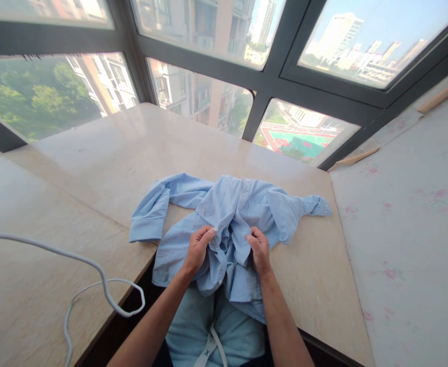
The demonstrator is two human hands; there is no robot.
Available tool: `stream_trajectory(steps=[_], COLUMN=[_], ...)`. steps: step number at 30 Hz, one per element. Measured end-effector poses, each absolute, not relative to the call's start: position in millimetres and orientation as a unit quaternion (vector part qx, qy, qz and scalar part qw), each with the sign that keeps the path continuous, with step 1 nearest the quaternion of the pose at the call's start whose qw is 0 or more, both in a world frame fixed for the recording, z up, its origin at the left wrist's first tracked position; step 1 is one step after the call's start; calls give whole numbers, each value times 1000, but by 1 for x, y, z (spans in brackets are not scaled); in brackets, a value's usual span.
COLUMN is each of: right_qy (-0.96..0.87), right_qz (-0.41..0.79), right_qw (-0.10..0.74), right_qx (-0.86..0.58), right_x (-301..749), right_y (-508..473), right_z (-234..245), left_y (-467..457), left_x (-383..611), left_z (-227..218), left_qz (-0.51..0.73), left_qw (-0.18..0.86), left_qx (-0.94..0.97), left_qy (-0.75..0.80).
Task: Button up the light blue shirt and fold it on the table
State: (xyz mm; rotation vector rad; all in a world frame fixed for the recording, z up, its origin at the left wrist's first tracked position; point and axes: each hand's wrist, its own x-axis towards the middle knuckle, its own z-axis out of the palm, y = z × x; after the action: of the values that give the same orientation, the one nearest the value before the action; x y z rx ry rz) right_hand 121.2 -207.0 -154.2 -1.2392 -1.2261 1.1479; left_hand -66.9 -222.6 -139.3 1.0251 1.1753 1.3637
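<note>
A light blue button-up shirt (220,199) lies spread on the stone-like sill, its lower part hanging over the front edge towards my lap. One sleeve bends out to the left and the other stretches right. My left hand (199,248) pinches the left front edge near a white button. Opposite it, my right hand (259,250) grips the right front edge between thumb and fingers. Between the two hands the cloth is bunched in folds. Farther up, the front placket shows small buttons near the collar end.
A white cable (94,265) loops across the left of the sill (105,153) and over its edge. Dark-framed windows (208,56) enclose the far side. On the right stands a wall with floral paper (411,229), peeling at its upper edge. My legs in pale trousers (193,321) are below.
</note>
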Motion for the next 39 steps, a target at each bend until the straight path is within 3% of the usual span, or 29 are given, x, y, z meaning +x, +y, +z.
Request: stream_trajectory(steps=[10, 16, 19, 25, 39], right_qy=[-531, -601, -607, -606, -538], right_qz=[587, 578, 583, 589, 633], right_qw=[436, 363, 351, 369, 412], right_qx=[-427, -415, -410, -387, -373], right_x=[134, 128, 127, 131, 135], right_y=[-218, -216, -216, -214, -215], right_z=[-146, -121, -119, -129, -137], left_y=[-226, -218, -207, -190, -191], left_x=[-66, -53, -49, -44, -48], left_z=[-136, -118, -106, -115, -137], left_qz=[576, 611, 555, 387, 452], left_qw=[426, 240, 184, 271, 480], left_qx=[504, 534, 629, 742, 564], left_qy=[482, 533, 513, 475, 498])
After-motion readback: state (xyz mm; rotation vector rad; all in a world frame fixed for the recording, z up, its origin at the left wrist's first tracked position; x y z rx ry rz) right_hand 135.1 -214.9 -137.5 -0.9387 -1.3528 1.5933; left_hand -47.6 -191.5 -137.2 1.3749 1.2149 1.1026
